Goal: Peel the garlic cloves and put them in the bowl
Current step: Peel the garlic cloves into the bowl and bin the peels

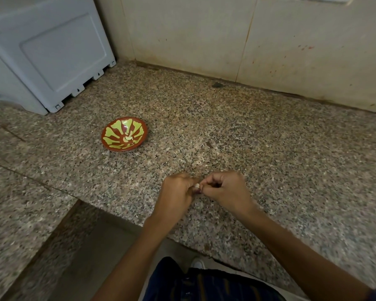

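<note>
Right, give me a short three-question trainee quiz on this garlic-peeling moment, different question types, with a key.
1. True or false: the bowl is empty.
2. Which holds the garlic clove? A) left hand alone B) right hand alone C) both hands
3. Fill in: the bowl stands on the granite ____.

Key
1. False: pale peeled pieces lie in it.
2. C: both hands pinch it between them.
3. Counter.
</note>
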